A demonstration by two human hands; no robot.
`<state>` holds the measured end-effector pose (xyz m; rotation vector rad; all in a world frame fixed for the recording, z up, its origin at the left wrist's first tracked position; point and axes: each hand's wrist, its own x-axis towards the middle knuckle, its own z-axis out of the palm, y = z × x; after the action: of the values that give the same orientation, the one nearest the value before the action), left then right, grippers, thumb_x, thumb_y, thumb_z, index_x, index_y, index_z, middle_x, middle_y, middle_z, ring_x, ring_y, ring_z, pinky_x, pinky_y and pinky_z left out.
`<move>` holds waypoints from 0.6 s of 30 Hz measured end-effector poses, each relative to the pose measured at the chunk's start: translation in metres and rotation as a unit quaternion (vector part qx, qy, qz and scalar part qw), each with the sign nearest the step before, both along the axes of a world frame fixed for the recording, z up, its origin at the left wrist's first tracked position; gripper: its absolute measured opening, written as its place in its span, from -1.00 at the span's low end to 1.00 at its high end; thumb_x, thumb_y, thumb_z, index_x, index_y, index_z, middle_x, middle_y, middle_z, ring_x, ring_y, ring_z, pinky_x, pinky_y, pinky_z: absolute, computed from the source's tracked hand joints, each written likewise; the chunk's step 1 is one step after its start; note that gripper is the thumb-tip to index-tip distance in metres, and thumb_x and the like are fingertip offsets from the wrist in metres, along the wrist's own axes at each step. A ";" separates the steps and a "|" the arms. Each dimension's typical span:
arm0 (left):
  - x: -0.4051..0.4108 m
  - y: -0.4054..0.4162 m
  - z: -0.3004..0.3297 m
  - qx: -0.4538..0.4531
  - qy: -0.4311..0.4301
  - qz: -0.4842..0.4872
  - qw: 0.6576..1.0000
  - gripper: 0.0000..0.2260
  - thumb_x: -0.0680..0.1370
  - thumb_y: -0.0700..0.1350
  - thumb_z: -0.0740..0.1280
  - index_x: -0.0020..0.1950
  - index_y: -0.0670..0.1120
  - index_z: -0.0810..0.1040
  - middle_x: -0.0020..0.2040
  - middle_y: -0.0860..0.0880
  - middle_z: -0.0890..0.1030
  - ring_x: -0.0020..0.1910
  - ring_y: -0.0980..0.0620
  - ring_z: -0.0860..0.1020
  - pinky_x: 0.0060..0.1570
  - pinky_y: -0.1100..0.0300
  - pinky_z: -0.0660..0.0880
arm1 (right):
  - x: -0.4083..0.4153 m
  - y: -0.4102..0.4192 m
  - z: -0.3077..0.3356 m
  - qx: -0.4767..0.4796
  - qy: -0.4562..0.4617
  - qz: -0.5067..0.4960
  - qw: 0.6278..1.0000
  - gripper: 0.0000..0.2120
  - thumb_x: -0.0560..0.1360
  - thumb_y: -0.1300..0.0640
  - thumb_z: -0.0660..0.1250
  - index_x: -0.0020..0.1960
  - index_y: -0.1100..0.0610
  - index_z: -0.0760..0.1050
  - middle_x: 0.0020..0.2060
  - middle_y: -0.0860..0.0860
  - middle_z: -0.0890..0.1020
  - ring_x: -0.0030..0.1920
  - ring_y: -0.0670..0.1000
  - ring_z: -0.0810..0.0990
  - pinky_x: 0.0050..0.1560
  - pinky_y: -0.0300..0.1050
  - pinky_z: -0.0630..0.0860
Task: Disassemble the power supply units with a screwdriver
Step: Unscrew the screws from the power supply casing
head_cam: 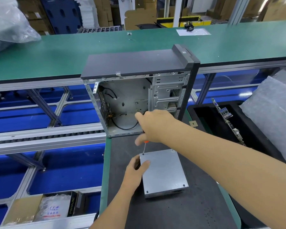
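A head-worn camera looks down at a dark work mat on a green-edged bench. A grey metal power supply unit lies flat on the mat, just below the centre of the view. Behind it, at twelve o'clock, an opened computer case stands upright with its side panel off and a few loose cables inside.

The left hand holds the unit at its nine o'clock edge, thumb lying on the top plate and fingers curled over the side, steadying it. The right hand reaches in from four o'clock and is wrapped round the handle of a screwdriver, of which only an orange collar and the thin shaft show below the fist. The tip sits on the unit's top plate at its eleven o'clock corner, apparently in a screw head, though the screw itself is too small to make out.

Two dark screws are visible along the unit's near edge, at five and seven o'clock.

The step in hand appears to be loosening the first cover screw. The next move likely calls for keeping the shaft upright, pressing down while turning, and holding the unit firmly so it does not slide on the mat.

At three o'clock, a black tray holds a circuit board standing on edge.
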<state>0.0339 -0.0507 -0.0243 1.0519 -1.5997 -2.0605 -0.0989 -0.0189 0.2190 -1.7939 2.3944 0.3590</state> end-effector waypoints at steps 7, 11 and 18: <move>-0.001 0.002 0.002 0.005 0.008 0.001 1.000 -0.67 0.54 -0.06 0.47 0.28 0.05 0.52 0.11 0.14 0.69 0.10 0.14 0.65 -0.05 0.29 0.58 | -0.015 0.003 -0.007 -0.032 -0.029 0.051 0.998 -0.68 0.55 0.00 0.32 0.22 0.12 0.36 0.00 0.06 0.48 0.00 0.13 0.48 -0.15 0.00 0.42; 0.000 0.002 0.001 0.003 0.009 0.003 1.000 -0.67 0.54 -0.05 0.48 0.28 0.05 0.52 0.12 0.12 0.69 0.11 0.14 0.65 -0.05 0.30 0.58 | -0.019 0.003 -0.009 -0.042 -0.156 0.028 0.986 -0.54 0.44 -0.09 0.47 0.19 0.06 0.35 0.00 0.02 0.47 0.00 0.10 0.49 -0.10 -0.02 0.46; 0.000 0.001 -0.002 0.001 0.003 0.003 1.000 -0.66 0.54 -0.04 0.47 0.29 0.07 0.52 0.13 0.14 0.68 0.11 0.16 0.64 -0.05 0.31 0.58 | -0.013 0.002 -0.002 -0.009 0.077 0.006 0.997 -0.50 0.62 -0.26 0.06 0.15 0.17 0.44 -0.30 0.02 0.30 -0.18 0.14 0.41 -0.38 -0.06 0.26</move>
<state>0.0342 -0.0496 -0.0259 1.0488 -1.5908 -2.0590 -0.1120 -0.0168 0.2169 -1.8519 2.4966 0.4979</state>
